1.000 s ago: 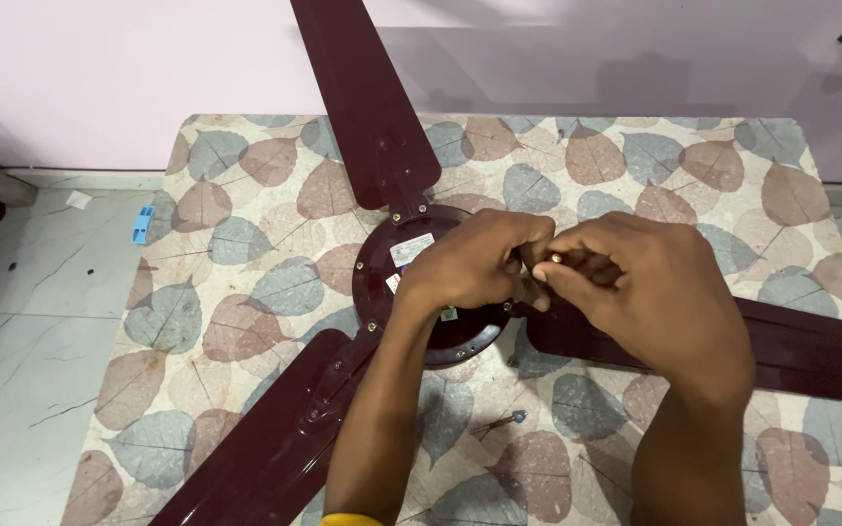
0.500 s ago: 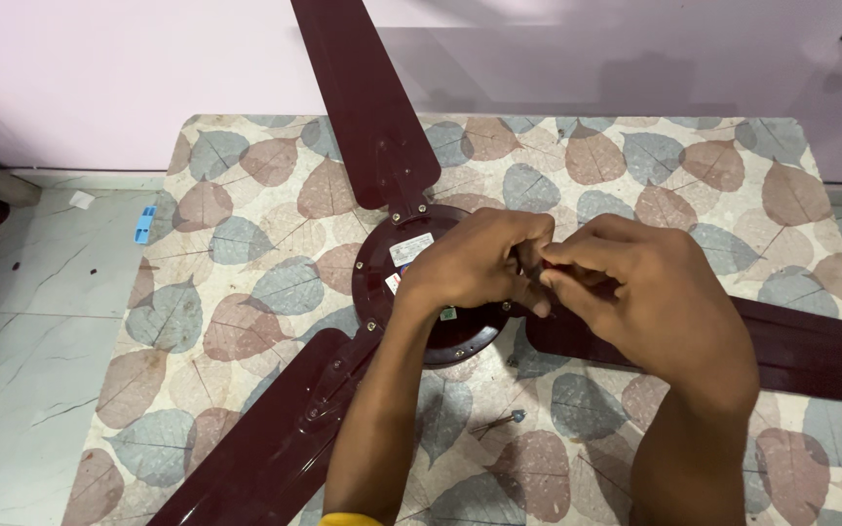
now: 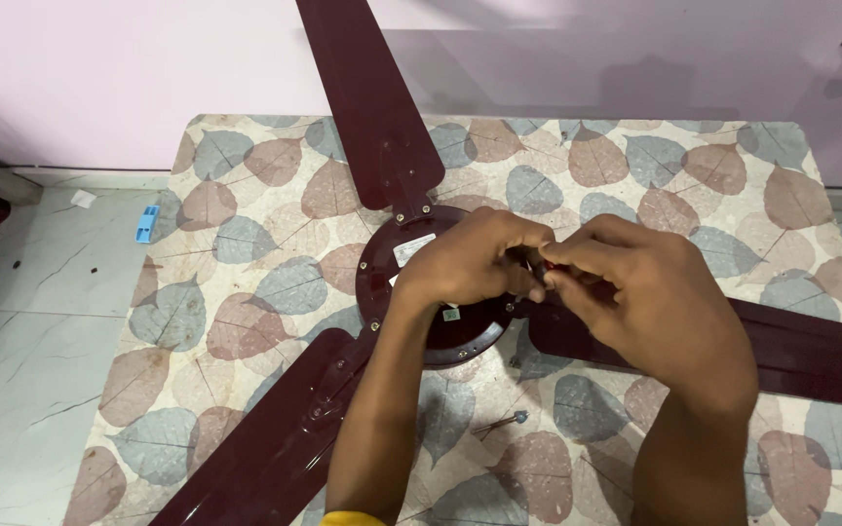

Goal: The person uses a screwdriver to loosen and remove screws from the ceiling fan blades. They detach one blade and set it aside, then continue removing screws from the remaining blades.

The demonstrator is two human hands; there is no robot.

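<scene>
Left hand (image 3: 470, 258) and right hand (image 3: 635, 292) meet, fingers curled shut over the dark maroon round metal fan hub (image 3: 440, 292) directly beneath; what they pinch is hidden. Small loose screw (image 3: 504, 422) on leaf-patterned counter (image 3: 713, 185) below right hand.

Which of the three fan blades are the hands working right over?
The blade pointing right. The left hand and right hand meet over its inner end; the top blade and lower-left blade lie untouched.

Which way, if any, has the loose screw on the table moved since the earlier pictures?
No. The loose screw lies in the same spot on the leaf-patterned table, just below the fan's round motor housing.
</scene>
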